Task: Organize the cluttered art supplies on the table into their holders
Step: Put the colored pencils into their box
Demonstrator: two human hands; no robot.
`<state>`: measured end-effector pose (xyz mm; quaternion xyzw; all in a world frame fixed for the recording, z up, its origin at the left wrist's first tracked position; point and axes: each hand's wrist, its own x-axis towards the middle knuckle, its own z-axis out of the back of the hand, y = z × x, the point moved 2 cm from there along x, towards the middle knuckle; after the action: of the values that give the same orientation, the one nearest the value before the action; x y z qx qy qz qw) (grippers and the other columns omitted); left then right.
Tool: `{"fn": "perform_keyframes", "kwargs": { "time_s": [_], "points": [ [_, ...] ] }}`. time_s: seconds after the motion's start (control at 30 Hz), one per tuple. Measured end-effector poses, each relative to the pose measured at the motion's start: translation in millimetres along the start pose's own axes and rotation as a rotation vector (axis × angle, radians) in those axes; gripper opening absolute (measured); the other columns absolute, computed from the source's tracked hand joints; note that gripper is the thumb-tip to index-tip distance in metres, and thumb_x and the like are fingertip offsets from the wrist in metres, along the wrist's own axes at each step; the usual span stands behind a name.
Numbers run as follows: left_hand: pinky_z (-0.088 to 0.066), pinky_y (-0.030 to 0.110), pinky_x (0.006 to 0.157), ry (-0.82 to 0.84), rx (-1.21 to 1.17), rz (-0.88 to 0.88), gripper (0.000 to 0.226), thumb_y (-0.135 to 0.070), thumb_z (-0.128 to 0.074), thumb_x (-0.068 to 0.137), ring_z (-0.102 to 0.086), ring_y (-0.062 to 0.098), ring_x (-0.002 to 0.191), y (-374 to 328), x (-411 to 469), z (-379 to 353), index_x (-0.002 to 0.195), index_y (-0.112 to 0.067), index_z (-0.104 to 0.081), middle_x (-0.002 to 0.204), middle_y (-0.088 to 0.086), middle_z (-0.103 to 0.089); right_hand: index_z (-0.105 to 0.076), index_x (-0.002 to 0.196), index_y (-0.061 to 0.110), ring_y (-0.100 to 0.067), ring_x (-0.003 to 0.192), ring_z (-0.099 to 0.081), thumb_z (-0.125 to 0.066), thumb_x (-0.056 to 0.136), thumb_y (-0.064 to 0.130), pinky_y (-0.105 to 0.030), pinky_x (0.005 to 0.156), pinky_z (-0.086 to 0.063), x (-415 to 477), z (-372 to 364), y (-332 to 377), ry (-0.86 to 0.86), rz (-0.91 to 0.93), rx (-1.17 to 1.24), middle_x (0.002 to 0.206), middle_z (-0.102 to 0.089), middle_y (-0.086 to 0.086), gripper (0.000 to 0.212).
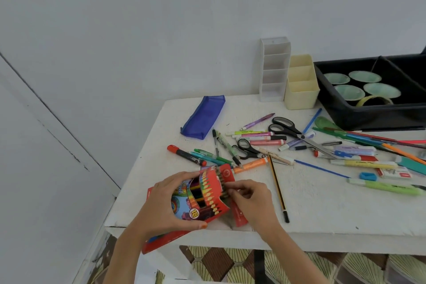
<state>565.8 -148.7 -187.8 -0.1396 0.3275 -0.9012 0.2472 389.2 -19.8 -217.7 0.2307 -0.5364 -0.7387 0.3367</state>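
Note:
A red coloured-pencil box (205, 193) is held above the near-left corner of the white table (322, 210). My left hand (168, 205) grips the box from the left, fingers curled round it. My right hand (251, 198) pinches the pencil ends at the box's open right end. Loose pens, markers and highlighters (260, 138) lie scattered across the table, with a black-tipped striped pencil (277, 188) just right of my right hand. A blue pencil pouch (204, 116) lies at the back left. A white tiered holder (274, 69) and a cream holder (300, 83) stand by the wall.
Two pairs of black-handled scissors (285, 128) lie among the pens. A black tray (368, 108) with green dishes and a tape roll sits at the back right. The table's left and near edges are close to my hands; patterned floor shows below.

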Motion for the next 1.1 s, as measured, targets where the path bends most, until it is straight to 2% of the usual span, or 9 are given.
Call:
{"fn": "perform_keyframes", "kwargs": {
  "time_s": [0.07,0.23,0.4,0.53,0.6,0.67,0.8,0.93,1.1],
  "points": [
    [-0.051,0.03,0.092,0.016,-0.001,-0.022,0.092,-0.067,-0.079,0.049,-0.049,0.0,0.118,-11.7,8.5,-3.5,0.129,-0.051,-0.037,0.126,-0.03,-0.044,-0.072,0.086,0.027,-0.005,0.069,-0.054,-0.065,0.084,0.006,-0.009,0.061,-0.043,-1.6,16.0,0.1,-0.044,-0.002,0.018,0.088,-0.067,0.012,0.023],
    [-0.05,0.03,0.095,0.066,0.021,-0.119,0.092,-0.07,-0.077,0.05,-0.045,-0.004,0.12,-52.2,42.1,-22.5,0.129,-0.054,-0.035,0.127,-0.034,-0.04,-0.069,0.083,0.032,-0.001,0.06,-0.053,-0.064,0.086,0.007,-0.009,0.055,-0.044,-2.7,66.4,-5.4,-0.127,-0.045,0.093,0.081,-0.068,0.012,0.026],
    [-0.043,0.033,0.101,0.11,0.054,-0.197,0.093,-0.072,-0.075,0.048,-0.04,-0.005,0.121,-95.5,72.9,-57.3,0.129,-0.058,-0.032,0.129,-0.034,-0.037,-0.07,0.085,0.026,0.004,0.058,-0.052,-0.063,0.086,0.006,-0.008,0.054,-0.042,-7.2,122.1,-20.8,-0.238,-0.078,0.144,0.081,-0.069,0.009,0.022],
    [-0.044,0.027,0.099,0.136,0.031,-0.241,0.089,-0.067,-0.078,0.051,-0.041,-0.01,0.119,-129.2,95.4,-86.7,0.128,-0.055,-0.036,0.126,-0.039,-0.039,-0.07,0.092,0.024,-0.012,0.071,-0.06,-0.062,0.088,0.01,-0.025,0.062,-0.052,-6.6,171.7,-38.3,-0.255,-0.124,0.144,0.084,-0.069,0.005,0.016],
    [-0.047,0.031,0.097,0.149,0.025,-0.241,0.09,-0.067,-0.079,0.051,-0.045,-0.006,0.119,-138.5,104.9,-100.6,0.129,-0.052,-0.038,0.127,-0.033,-0.043,-0.069,0.091,0.026,-0.016,0.072,-0.061,-0.06,0.089,0.009,-0.029,0.063,-0.054,-1.7,196.1,-44.8,-0.249,-0.126,0.098,0.083,-0.069,0.006,0.019],
    [-0.049,0.033,0.095,0.151,0.03,-0.221,0.092,-0.067,-0.079,0.05,-0.046,-0.004,0.118,-142.8,113.3,-112.4,0.13,-0.051,-0.038,0.129,-0.029,-0.043,-0.068,0.089,0.027,-0.014,0.073,-0.062,-0.059,0.089,0.007,-0.026,0.065,-0.055,7.3,220.4,-50.0,-0.242,-0.129,0.034,0.083,-0.068,0.008,0.022],
    [-0.05,0.025,0.092,0.111,0.016,-0.179,0.093,-0.063,-0.082,0.048,-0.047,-0.009,0.115,-149.8,121.8,-129.6,0.13,-0.051,-0.04,0.127,-0.032,-0.043,-0.069,0.093,0.021,-0.009,0.076,-0.061,-0.059,0.089,0.006,-0.015,0.066,-0.05,31.9,260.7,-55.6,-0.199,-0.124,-0.044,0.083,-0.065,0.008,0.018],
    [-0.051,0.02,0.087,0.065,-0.021,-0.137,0.093,-0.061,-0.083,0.048,-0.047,-0.009,0.115,-155.1,123.8,-139.2,0.13,-0.046,-0.042,0.126,-0.033,-0.044,-0.067,0.093,0.021,-0.01,0.08,-0.062,-0.057,0.091,0.008,-0.019,0.07,-0.052,67.2,273.6,-50.0,-0.145,-0.088,-0.117,0.087,-0.065,0.006,0.017],
    [-0.053,0.029,0.089,0.067,-0.058,-0.103,0.091,-0.055,-0.086,0.05,-0.051,-0.001,0.116,-155.7,123.6,-139.2,0.13,-0.043,-0.045,0.126,-0.028,-0.049,-0.068,0.101,0.012,-0.002,0.06,-0.05,-0.047,0.094,0.003,-0.009,0.049,-0.038,114.7,250.9,-35.9,-0.029,0.023,-0.266,0.088,-0.063,-0.003,0.024]
  ]
}}
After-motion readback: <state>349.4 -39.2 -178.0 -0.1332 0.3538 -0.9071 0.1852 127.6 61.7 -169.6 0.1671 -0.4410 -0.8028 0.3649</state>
